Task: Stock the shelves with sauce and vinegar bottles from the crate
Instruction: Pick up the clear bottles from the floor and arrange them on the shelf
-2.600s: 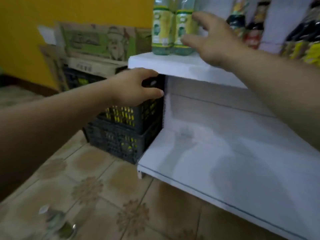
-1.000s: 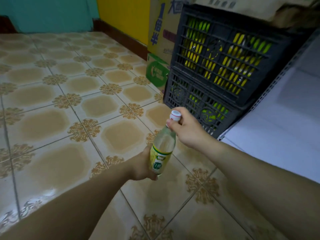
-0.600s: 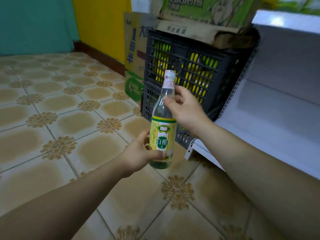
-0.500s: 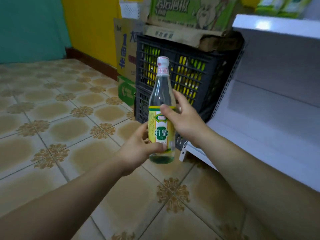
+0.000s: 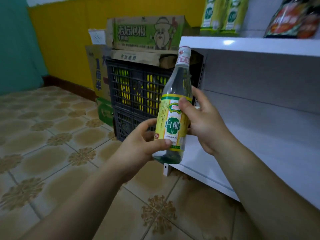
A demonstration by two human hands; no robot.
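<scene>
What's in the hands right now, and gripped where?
Both hold one clear vinegar bottle with a yellow-green label: left hand near the base, right hand around the labelled middle.

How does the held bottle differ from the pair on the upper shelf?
The held bottle leans, gripped by left hand and right hand; the shelf pair stands on the upper shelf. The held bottle shows its cap; the shelf pair's tops are cropped. Both have yellow-green labels.

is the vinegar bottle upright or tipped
Vinegar bottle nearly upright, cap leaning slightly right; left hand grips its base, right hand its label.
</scene>
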